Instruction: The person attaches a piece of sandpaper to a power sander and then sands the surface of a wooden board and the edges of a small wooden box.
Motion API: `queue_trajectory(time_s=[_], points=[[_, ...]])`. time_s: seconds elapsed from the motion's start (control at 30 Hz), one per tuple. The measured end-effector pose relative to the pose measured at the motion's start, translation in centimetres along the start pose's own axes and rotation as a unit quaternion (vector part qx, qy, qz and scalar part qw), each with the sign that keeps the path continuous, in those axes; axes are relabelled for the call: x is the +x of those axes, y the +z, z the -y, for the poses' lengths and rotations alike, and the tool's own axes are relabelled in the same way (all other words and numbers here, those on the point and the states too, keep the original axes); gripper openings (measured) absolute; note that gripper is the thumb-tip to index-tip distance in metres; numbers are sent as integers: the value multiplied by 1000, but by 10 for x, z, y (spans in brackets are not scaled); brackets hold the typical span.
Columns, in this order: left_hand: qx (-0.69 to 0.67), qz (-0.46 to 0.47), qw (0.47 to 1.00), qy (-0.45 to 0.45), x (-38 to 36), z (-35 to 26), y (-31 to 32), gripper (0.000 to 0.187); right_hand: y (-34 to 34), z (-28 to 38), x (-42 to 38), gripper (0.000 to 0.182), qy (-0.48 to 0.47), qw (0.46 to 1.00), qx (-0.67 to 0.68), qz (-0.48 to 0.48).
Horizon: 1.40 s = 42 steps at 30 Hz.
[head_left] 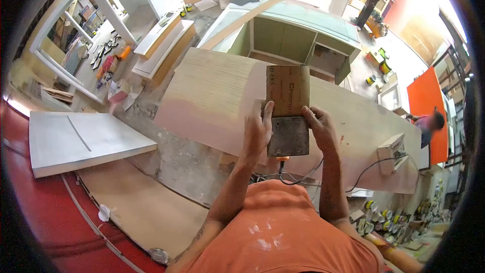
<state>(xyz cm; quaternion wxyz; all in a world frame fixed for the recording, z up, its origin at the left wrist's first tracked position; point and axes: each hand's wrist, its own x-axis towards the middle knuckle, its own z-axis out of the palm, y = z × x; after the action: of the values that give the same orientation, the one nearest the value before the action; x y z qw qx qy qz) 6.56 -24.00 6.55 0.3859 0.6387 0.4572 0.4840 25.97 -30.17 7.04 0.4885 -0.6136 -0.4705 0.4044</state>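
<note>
A brown sheet of sandpaper (288,89), printed backing toward me, stands above and against the dark flat pad of an electric sander (288,137). The sander is turned with its pad up; an orange part and a black cord show at its lower end. My left hand (258,127) grips from the left, thumb on the sheet's lower edge. On the other side my right hand (321,127) is closed too, its thumb pressing the sheet's right edge. Fingers behind the sheet and sander are hidden. Beneath them lies a large pale board (207,103) with sanded-looking patches.
Behind the board stands a cabinet (283,35) with open compartments. A white panel (91,139) lies at left near a brown board (146,207). A box-like wooden piece (391,154) sits on the right, the cord beside it. Another person (431,123) is at far right; several cans (384,217) stand below.
</note>
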Motion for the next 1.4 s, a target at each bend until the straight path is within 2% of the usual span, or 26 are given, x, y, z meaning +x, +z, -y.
queue_trajectory(time_s=[0.07, 0.13, 0.23, 0.37, 0.43, 0.47, 0.53, 0.63, 0.77, 0.83, 0.93, 1.03, 1.4], points=[[1, -8, 999, -32, -1, -2, 2, 31, 3, 1, 0, 43, 32, 999, 30, -24], [14, -36, 999, -32, -6, -2, 3, 30, 2, 2, 2, 43, 24, 999, 35, -10], [-7, -28, 997, -70, -7, -6, 3, 29, -1, 4, 3, 43, 44, 998, 52, 14], [-9, -27, 999, -21, -9, -4, 0, 28, -3, 0, 2, 42, 59, 997, 50, 2], [-26, -5, 999, 23, -12, 5, -5, 26, -5, 5, -1, 40, 48, 998, 46, 9], [-24, -2, 999, 21, -12, 8, -5, 26, -6, 6, -3, 38, 39, 998, 43, 15], [-112, 26, 993, -3, -16, 12, -6, 17, -12, -2, 1, 39, 42, 997, 56, 27], [-145, 57, 987, -39, -16, 16, -9, 18, -16, -6, 1, 39, 54, 994, 86, 47], [-150, 69, 986, -29, -17, 26, -11, 18, -20, -10, 3, 39, 67, 988, 127, 58], [-195, 108, 975, -8, -16, 31, -14, 16, -22, -12, 3, 39, 60, 988, 128, 60], [-254, 125, 958, -35, -13, 34, -15, 16, -24, -15, 0, 40, 50, 988, 129, 62], [-221, 139, 963, -61, -10, 31, -23, 18, -24, -14, 2, 40, 31, 990, 122, 62], [-166, 165, 971, -43, -6, 30, -33, 24, -15, -14, -7, 35, -7, 1000, 12, 15]])
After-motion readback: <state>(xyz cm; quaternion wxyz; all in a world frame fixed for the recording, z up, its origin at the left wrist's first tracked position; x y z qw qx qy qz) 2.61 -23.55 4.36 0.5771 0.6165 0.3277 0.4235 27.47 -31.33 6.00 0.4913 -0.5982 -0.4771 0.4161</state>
